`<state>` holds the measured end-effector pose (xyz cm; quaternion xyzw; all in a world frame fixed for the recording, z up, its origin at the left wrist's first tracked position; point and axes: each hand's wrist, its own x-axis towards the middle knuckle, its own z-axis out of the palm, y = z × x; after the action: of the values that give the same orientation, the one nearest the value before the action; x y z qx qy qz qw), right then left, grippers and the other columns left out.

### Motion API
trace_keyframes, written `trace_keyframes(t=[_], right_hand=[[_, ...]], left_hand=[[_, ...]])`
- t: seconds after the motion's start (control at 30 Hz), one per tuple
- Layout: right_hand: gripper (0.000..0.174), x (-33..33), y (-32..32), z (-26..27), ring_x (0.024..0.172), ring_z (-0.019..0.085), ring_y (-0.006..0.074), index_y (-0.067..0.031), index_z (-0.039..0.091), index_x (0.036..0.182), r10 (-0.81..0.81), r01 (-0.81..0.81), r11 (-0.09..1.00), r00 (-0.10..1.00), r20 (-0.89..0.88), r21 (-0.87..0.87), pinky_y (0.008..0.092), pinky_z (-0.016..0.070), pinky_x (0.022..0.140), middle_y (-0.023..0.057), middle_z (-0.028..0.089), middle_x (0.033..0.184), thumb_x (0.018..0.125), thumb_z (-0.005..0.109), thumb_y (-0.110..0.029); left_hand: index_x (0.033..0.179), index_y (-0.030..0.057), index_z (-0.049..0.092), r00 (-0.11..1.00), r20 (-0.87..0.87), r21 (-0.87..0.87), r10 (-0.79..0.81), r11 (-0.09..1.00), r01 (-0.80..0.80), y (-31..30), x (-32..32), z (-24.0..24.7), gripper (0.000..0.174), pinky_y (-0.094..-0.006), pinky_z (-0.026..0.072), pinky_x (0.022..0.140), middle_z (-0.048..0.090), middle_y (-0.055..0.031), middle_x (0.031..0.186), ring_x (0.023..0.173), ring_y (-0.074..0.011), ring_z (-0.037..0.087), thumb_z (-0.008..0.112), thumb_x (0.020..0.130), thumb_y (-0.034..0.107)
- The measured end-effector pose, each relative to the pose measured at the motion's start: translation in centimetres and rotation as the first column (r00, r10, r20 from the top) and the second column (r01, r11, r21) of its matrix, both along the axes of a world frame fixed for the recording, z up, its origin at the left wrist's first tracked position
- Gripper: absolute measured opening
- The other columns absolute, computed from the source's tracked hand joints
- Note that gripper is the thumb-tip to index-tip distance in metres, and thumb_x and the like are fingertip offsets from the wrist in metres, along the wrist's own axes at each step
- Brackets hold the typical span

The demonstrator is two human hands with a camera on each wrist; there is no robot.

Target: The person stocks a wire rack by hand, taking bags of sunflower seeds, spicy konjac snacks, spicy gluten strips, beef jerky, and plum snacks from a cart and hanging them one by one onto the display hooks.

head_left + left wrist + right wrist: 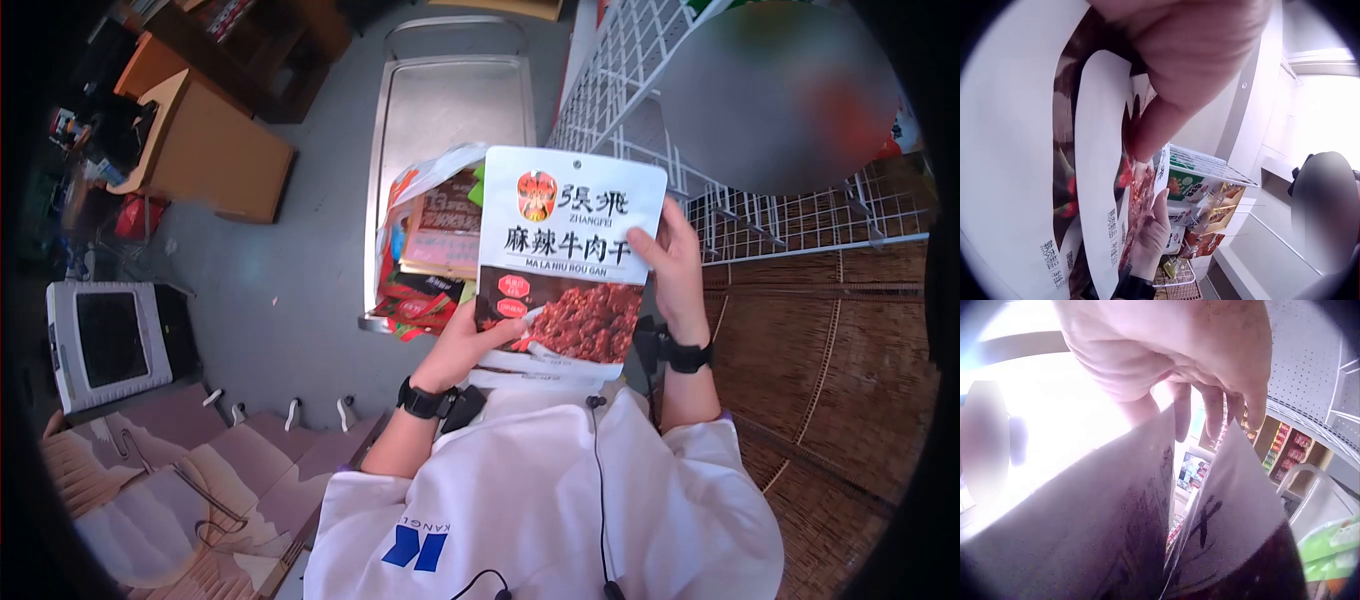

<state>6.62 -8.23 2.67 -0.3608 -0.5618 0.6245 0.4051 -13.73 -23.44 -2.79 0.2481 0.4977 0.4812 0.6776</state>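
Both hands hold a small stack of white beef jerky pouches in front of the chest, the front one upright and facing the wearer. My left hand grips the lower left side, its thumb across the printed meat picture. My right hand holds the upper right edge, thumb on the front and fingers behind. In the left wrist view, the bottom edges of the pouches fan slightly apart. Two pouch corners stand apart below the fingers in the right wrist view.
Just left of the pouches, a plastic bag full of snack packs sits on a metal cart. White wire racks stand at the right, above woven brown panels. A wooden desk is at the far left.
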Motion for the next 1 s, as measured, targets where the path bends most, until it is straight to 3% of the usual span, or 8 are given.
trace_keyframes(t=[0.13, 0.23, 0.3, 0.37, 0.63, 0.8, 0.93, 1.0], right_hand=[[0.049, 1.4, -1.7, -0.2, 0.107, 0.05, 0.0162, 0.0022, 0.041, 0.122, -0.053, 0.052, 0.998, 0.998, 0.034, 0.022, 0.0294, 0.0406, 0.092, 0.0093, 0.053, 0.116, 0.079, 0.063, -0.002], [0.053, 2.6, -2.0, -1.7, 0.114, 0.049, 0.0213, 0.0009, 0.04, 0.122, -0.243, 0.104, 0.89, 0.932, 0.268, 0.444, 0.0316, 0.0398, 0.094, 0.0134, 0.05, 0.122, 0.077, 0.066, -0.006], [0.058, 3.9, -1.1, -1.8, 0.113, 0.051, 0.0244, -0.0009, 0.038, 0.125, -0.428, -0.054, 0.68, 0.78, 0.456, 0.731, 0.0319, 0.041, 0.093, 0.0162, 0.052, 0.12, 0.076, 0.067, -0.008], [0.055, 4.3, -1.5, -0.4, 0.105, 0.054, 0.0176, -0.0001, 0.039, 0.123, -0.055, -0.014, 0.972, 0.957, 0.286, 0.234, 0.0298, 0.0427, 0.089, 0.0109, 0.053, 0.117, 0.077, 0.067, -0.005], [0.047, 12.7, 0.2, -5.0, 0.11, 0.05, 0.0138, -0.0011, 0.038, 0.126, 0.082, -0.114, 0.985, 0.97, -0.229, -0.131, 0.0292, 0.04, 0.094, 0.0083, 0.052, 0.119, 0.083, 0.057, 0.002], [0.041, 21.8, 4.1, -4.7, 0.11, 0.048, 0.0122, 0.0016, 0.041, 0.125, -0.096, 0.064, 0.99, 0.959, -0.268, -0.126, 0.0281, 0.0383, 0.096, 0.0052, 0.052, 0.119, 0.086, 0.054, -0.001], [0.041, 31.5, 8.8, -0.4, 0.107, 0.049, 0.0127, 0.0025, 0.042, 0.125, -0.3, 0.327, 0.937, 0.934, -0.197, 0.126, 0.0286, 0.0375, 0.096, 0.0066, 0.052, 0.119, 0.086, 0.055, -0.003], [0.044, 35.0, 11.0, 3.4, 0.109, 0.05, 0.0143, 0.0028, 0.041, 0.126, -0.382, 0.471, 0.862, 0.848, -0.367, 0.191, 0.0286, 0.0372, 0.096, 0.0091, 0.052, 0.12, 0.084, 0.052, 0.002]], left_hand=[[0.104, 0.0025, 0.056, 0.993, -0.116, 0.032, 0.036, 0.999, -0.033, 0.4, 1.3, 0.5, 0.026, -0.0238, 0.0475, 0.074, 0.06, -0.0004, 0.092, 0.081, -0.0078, 0.056, 0.066, 0.08, 0.005], [0.104, 0.001, 0.057, 0.971, -0.185, 0.12, 0.153, 0.984, -0.132, 1.3, 3.0, 1.5, 0.024, -0.0235, 0.046, 0.075, 0.061, -0.0005, 0.093, 0.081, -0.008, 0.056, 0.064, 0.081, 0.005], [0.101, 0.0007, 0.058, 0.959, -0.242, 0.128, 0.146, 0.985, -0.118, 1.9, 3.7, 1.1, 0.023, -0.0238, 0.0465, 0.075, 0.062, -0.0011, 0.092, 0.081, -0.0082, 0.057, 0.065, 0.08, 0.004], [0.099, 0.001, 0.059, 0.944, -0.26, 0.165, 0.203, 0.973, -0.164, 2.3, 4.8, 1.5, 0.021, -0.0238, 0.0463, 0.075, 0.062, -0.0015, 0.092, 0.08, -0.0082, 0.057, 0.065, 0.079, 0.004], [0.106, 0.0001, 0.056, 0.929, -0.195, 0.23, 0.315, 0.935, -0.269, 6.6, 13.6, 3.2, 0.029, -0.0263, 0.0477, 0.076, 0.062, -0.0052, 0.098, 0.083, -0.0122, 0.059, 0.065, 0.078, 0.004], [0.1, -0.0008, 0.057, 0.969, -0.143, 0.137, 0.201, 0.974, -0.182, 9.7, 20.4, 4.0, 0.019, -0.0266, 0.05, 0.073, 0.064, -0.0061, 0.09, 0.076, -0.0144, 0.063, 0.061, 0.081, 0.001], [0.094, 0.0025, 0.057, 0.986, -0.129, 0.05, 0.11, 0.993, -0.105, 11.1, 23.8, 3.4, 0.013, -0.0265, 0.0536, 0.054, 0.062, -0.0042, 0.082, 0.066, -0.0113, 0.06, 0.061, 0.084, 0.009], [0.094, 0.0036, 0.058, 0.988, -0.095, 0.038, 0.126, 0.992, -0.123, 11.4, 25.2, 3.5, 0.012, -0.026, 0.0534, 0.052, 0.063, -0.0043, 0.082, 0.068, -0.0115, 0.061, 0.061, 0.085, 0.009]])
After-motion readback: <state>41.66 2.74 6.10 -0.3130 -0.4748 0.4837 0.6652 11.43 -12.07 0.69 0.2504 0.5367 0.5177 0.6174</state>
